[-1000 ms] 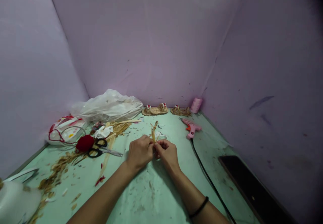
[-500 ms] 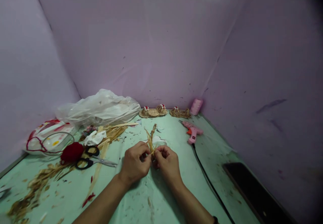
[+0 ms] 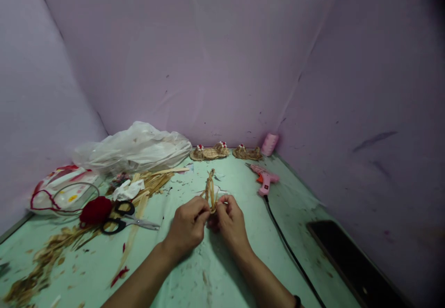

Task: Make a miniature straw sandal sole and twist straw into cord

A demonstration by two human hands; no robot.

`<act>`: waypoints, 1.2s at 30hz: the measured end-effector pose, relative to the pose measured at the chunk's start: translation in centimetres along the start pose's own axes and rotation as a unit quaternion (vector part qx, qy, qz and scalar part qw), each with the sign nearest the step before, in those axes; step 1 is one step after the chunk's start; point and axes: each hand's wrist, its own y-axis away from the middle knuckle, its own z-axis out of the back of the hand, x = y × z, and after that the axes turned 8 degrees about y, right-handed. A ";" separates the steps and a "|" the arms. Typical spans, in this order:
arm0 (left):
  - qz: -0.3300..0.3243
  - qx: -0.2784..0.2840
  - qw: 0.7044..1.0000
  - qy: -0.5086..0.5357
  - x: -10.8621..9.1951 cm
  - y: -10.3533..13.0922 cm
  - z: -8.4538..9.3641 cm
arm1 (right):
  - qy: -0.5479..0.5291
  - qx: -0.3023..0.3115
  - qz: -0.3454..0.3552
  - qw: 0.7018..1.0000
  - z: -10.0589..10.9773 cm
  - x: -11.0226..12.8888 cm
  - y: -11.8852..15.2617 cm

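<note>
My left hand and my right hand meet at the middle of the green tabletop, fingertips pinched. Between them is a narrow braid of dried straw-like strips. Its finished end points away from me, and pale loose strands lie along it. Both hands grip strands at the near end, where a small loop shows between the fingertips. The fingers hide how the strands cross. A torn white scrap lies just behind the braid.
To the left lie scissors, red yarn, dried strips and a plastic bag. Small woven slippers and a pink thread spool stand by the back wall. A corded pink glue gun and a dark phone-like slab are right.
The loose strands, earlier leaning left of the braid, now lie along it. The hands remain close together in nearly the same place. The view has shifted slightly.
</note>
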 end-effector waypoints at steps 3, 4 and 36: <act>0.042 0.019 0.988 0.145 -0.3 -0.1 0.7 | 0.002 0.017 -0.011 1.000 0.0 0.1 -0.1; 0.064 0.020 0.981 0.185 -0.3 -0.2 0.8 | -0.003 0.025 -0.010 1.000 0.0 0.2 -0.1; 0.241 0.229 0.895 0.299 -1.6 -0.4 5.2 | 0.012 0.135 0.067 0.988 0.7 0.9 1.3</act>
